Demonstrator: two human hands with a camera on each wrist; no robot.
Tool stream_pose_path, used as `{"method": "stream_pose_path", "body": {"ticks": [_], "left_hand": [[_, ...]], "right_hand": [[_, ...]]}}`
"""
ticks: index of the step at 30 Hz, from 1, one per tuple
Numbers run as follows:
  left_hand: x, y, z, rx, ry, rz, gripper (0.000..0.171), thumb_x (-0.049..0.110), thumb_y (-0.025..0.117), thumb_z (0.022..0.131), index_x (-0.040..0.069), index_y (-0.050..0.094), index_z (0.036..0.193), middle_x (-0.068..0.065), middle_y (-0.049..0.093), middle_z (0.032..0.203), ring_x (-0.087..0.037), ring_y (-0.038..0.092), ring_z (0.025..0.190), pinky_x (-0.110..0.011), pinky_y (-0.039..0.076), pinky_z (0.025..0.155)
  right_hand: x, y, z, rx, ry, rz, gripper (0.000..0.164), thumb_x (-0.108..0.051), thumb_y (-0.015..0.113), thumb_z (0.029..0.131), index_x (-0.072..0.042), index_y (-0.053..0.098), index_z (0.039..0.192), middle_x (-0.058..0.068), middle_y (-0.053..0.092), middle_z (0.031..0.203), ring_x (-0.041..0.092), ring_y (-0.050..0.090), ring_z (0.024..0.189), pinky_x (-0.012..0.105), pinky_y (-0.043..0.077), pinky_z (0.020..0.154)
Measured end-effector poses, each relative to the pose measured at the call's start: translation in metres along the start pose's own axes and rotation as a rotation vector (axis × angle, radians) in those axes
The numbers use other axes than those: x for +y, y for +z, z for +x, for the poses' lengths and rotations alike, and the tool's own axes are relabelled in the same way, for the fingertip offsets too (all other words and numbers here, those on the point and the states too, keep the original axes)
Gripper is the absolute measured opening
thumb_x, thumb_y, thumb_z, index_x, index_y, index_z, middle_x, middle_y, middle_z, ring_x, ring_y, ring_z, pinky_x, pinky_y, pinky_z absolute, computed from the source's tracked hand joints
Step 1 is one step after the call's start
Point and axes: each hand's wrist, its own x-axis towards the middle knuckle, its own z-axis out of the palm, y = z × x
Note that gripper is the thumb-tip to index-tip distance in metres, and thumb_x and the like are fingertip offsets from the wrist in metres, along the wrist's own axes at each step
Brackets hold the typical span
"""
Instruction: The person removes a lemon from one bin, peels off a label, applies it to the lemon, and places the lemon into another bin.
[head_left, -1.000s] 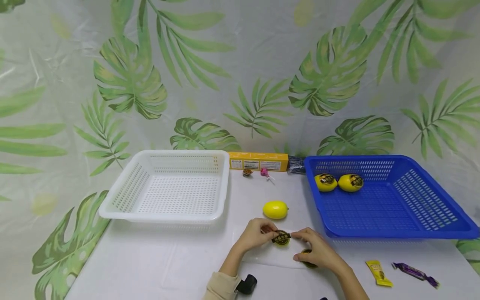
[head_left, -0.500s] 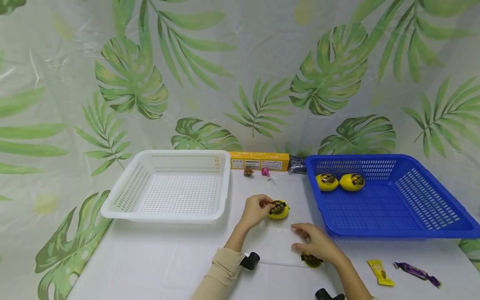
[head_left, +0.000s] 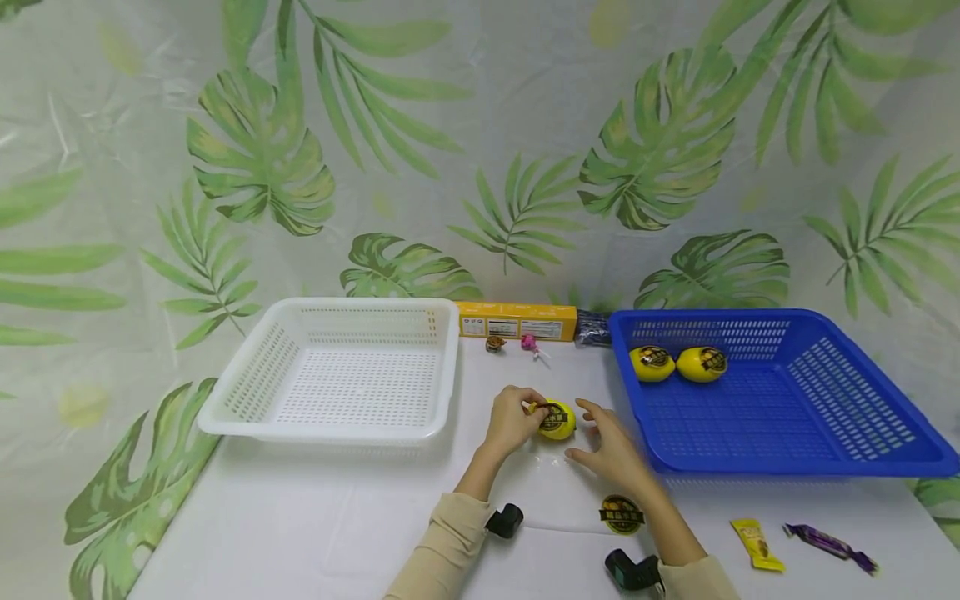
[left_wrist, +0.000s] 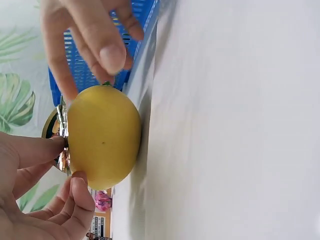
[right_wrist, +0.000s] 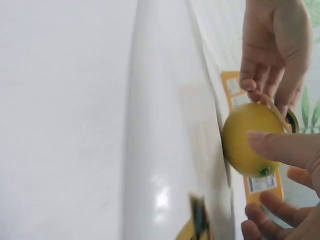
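Observation:
A yellow lemon lies on the white table between my hands. My left hand pinches the near-left edge of a round black-and-gold sticker over the lemon's top. Part of that sticker stands off the peel in the left wrist view, where the lemon shows its bare side. To the lemon's right, my right hand holds its thumb and fingers spread, a small gap away in the head view. Closer to me, a second round sticker lies on a smooth pale sheet.
A white basket stands left; a blue basket with two stickered lemons stands right. Behind are an orange box, a pink lollipop and a small brown candy. Yellow and purple wrapped candies lie front right.
My left hand has carried the sticker from the sheet up and away to the lemon. My right hand has moved from the second sticker toward the lemon's right side.

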Motion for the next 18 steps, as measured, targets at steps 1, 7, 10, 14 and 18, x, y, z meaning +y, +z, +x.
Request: {"method": "stream_pose_path", "body": {"ticks": [1, 7, 10, 14, 18], "left_hand": [[0.0, 0.0, 0.0, -0.001, -0.003, 0.003, 0.007, 0.007, 0.071, 0.08, 0.004, 0.072, 0.086, -0.011, 0.063, 0.086, -0.012, 0.052, 0.07, -0.019, 0.041, 0.061], [-0.006, 0.002, 0.0, -0.016, -0.014, -0.042, 0.027, 0.013, 0.071, 0.081, 0.001, 0.069, 0.105, -0.015, 0.064, 0.092, -0.019, 0.057, 0.076, -0.022, 0.045, 0.063], [-0.011, 0.002, 0.0, -0.032, -0.046, -0.098, 0.037, 0.016, 0.07, 0.081, -0.004, 0.065, 0.112, -0.02, 0.065, 0.098, -0.024, 0.061, 0.081, -0.027, 0.049, 0.068], [-0.017, 0.0, -0.001, -0.044, -0.086, -0.154, 0.042, 0.02, 0.068, 0.084, -0.009, 0.062, 0.113, -0.024, 0.065, 0.104, -0.032, 0.064, 0.093, -0.037, 0.052, 0.08], [-0.017, -0.005, 0.001, -0.044, -0.084, -0.18, 0.044, 0.028, 0.062, 0.089, -0.008, 0.062, 0.114, -0.022, 0.065, 0.108, -0.033, 0.061, 0.102, -0.043, 0.048, 0.088]], "right_hand": [[0.0, 0.001, 0.004, -0.011, -0.014, -0.006, 0.075, -0.007, 0.08, 0.071, 0.001, 0.042, 0.136, 0.027, 0.053, 0.117, 0.038, 0.056, 0.099, 0.05, 0.048, 0.081], [0.003, 0.01, 0.026, -0.061, -0.028, 0.017, 0.07, -0.007, 0.082, 0.068, 0.004, 0.049, 0.128, 0.022, 0.059, 0.111, 0.031, 0.057, 0.093, 0.045, 0.047, 0.08], [0.006, 0.013, 0.033, -0.053, -0.039, 0.043, 0.064, -0.006, 0.082, 0.068, 0.002, 0.053, 0.124, 0.021, 0.061, 0.112, 0.03, 0.058, 0.093, 0.044, 0.048, 0.081], [0.007, 0.015, 0.039, -0.047, -0.108, 0.076, 0.061, -0.003, 0.082, 0.067, 0.001, 0.054, 0.122, 0.021, 0.061, 0.113, 0.027, 0.059, 0.087, 0.039, 0.049, 0.076], [0.003, 0.013, 0.045, -0.068, -0.163, 0.144, 0.061, 0.002, 0.079, 0.069, 0.002, 0.052, 0.123, 0.024, 0.059, 0.113, 0.022, 0.06, 0.078, 0.028, 0.05, 0.068]]}}
